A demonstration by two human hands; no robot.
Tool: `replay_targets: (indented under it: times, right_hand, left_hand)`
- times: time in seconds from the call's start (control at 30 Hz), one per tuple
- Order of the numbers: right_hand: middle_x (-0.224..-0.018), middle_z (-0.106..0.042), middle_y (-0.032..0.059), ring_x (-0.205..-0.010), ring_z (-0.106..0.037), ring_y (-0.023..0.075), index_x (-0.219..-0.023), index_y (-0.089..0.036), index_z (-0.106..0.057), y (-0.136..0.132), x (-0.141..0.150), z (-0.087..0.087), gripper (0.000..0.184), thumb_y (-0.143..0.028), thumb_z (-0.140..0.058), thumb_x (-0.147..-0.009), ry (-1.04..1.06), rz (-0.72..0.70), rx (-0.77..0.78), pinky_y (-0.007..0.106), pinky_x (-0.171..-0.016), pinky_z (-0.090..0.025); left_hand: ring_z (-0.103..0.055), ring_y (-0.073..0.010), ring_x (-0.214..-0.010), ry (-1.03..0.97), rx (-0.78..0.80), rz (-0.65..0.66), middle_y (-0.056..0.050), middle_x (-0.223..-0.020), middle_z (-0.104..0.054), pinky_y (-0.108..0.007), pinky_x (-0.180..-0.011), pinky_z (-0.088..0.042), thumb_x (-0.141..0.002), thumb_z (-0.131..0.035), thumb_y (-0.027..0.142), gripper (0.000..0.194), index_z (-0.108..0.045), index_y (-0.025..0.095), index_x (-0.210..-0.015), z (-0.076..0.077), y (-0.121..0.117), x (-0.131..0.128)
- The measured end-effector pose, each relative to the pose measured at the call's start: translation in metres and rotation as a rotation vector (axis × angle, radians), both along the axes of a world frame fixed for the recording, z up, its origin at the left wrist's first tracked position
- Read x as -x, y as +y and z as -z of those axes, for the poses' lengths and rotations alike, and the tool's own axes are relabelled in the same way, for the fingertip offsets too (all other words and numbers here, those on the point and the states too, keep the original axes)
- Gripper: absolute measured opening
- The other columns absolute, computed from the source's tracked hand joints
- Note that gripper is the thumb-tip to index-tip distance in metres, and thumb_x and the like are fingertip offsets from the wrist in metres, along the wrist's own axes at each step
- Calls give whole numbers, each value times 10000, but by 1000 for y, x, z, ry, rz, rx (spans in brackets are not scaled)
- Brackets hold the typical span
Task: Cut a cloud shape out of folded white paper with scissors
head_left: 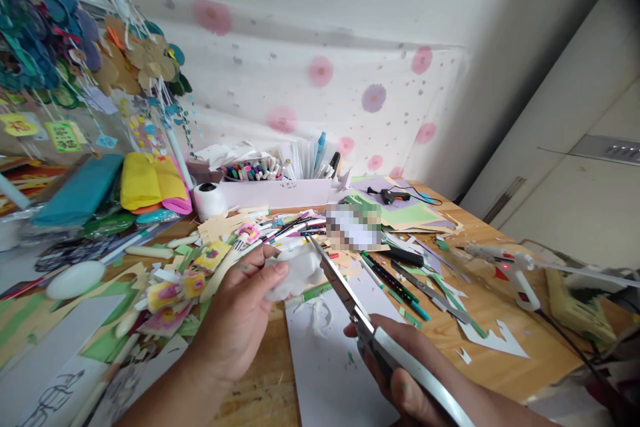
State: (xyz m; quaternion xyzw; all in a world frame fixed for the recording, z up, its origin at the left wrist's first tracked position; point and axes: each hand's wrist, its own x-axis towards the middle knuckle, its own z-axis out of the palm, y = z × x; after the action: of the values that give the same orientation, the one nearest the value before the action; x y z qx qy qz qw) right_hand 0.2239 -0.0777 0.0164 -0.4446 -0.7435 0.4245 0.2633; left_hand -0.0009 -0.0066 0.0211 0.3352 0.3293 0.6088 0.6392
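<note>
Left grip [240,320] pinches a soft, fluffy white wad [297,271] while right grip [425,348] wraps smooth metal scissors [344,291] above the wooden tabletop [260,393].

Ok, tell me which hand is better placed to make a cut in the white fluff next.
The right hand, most likely: it grips the scissors, which stretch up beside the white fluff in this view. The left hand is busy pinching the fluff.

Wad [301,271] white; scissors [353,310] silver, handles [419,368] seemingly grey; wall sheet [300,83] pink-flowered.
</note>
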Motion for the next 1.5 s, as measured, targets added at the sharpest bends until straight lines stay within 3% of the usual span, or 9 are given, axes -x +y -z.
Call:
replay_targets:
  times: [0.2, 0.37, 0.47, 0.67, 0.83, 1.17, 1.3, 1.5]
  right_hand:
    - [-852, -613, 104, -726, -574, 224, -1275, -179, -495, -3, -7, -7, 742, -736, -296, -826, -76, -30, 21, 298, -611, -503]
    - [-1122, -570, 152, -983, -568, 264, -1392, -181, -338, -1, -15, 3, 734, -685, -334, -858, -25, -93, 85, 357, -841, -493]
    - [-1146, -548, 124, -1023, -551, 244, -1404, -215, -312, -1, -18, 6, 713, -671, -377, -860, 7, -110, 180, 354, -885, -472]
    - [-1091, -537, 100, -972, -534, 225, -1373, -232, -358, 2, -14, -2, 702, -702, -343, -850, 41, -172, 195, 323, -840, -475]
    - [-1080, -540, 113, -956, -535, 239, -1375, -227, -350, 3, -15, 6, 704, -696, -350, -850, 24, -172, 152, 335, -815, -487]
    - [-1095, -559, 139, -946, -567, 249, -1381, -196, -348, 1, -17, 4, 697, -671, -339, -871, 26, -171, 109, 329, -786, -498]
    - [-1168, -559, 146, -1013, -565, 266, -1404, -206, -327, 1, -17, 2, 701, -658, -371, -869, 36, -164, 105, 345, -853, -483]
    - [-1075, -611, 142, -968, -583, 267, -1403, -167, -333, 2, -14, -1, 735, -673, -313, -872, 21, -217, 49, 312, -790, -502]
  left_hand:
    - [-573, -114, -595, 65, 54, -25, 34, -656, -668, -193, -540, -422, -602, -795, 206, 244, -665, 212, -808, -3, 4, 7]
    - [-549, -124, -628, 185, 3, 16, 46, -660, -633, -225, -601, -409, -635, -772, 273, 233, -619, 223, -804, -1, 3, 5]
    - [-521, -128, -616, 249, -28, 9, 60, -618, -576, -231, -592, -381, -626, -767, 300, 245, -600, 224, -789, 1, 1, 5]
    - [-444, -105, -532, 278, -90, 70, 66, -561, -537, -220, -524, -332, -677, -734, 317, 193, -594, 232, -778, 2, 0, 9]
    - [-422, -93, -506, 277, -103, 96, 72, -536, -516, -209, -500, -319, -678, -733, 309, 174, -596, 226, -744, 2, 1, 10]
    - [-500, -109, -542, 209, -70, 67, 63, -563, -590, -214, -547, -384, -633, -752, 258, 170, -619, 233, -736, -6, -1, 5]
    - [-505, -108, -552, 202, -36, 37, 64, -571, -590, -211, -557, -391, -627, -752, 245, 179, -622, 239, -750, -4, 0, 6]
    - [-493, -99, -535, 213, -86, 132, 51, -571, -585, -198, -529, -379, -672, -727, 258, 119, -627, 222, -726, -2, 0, 9]
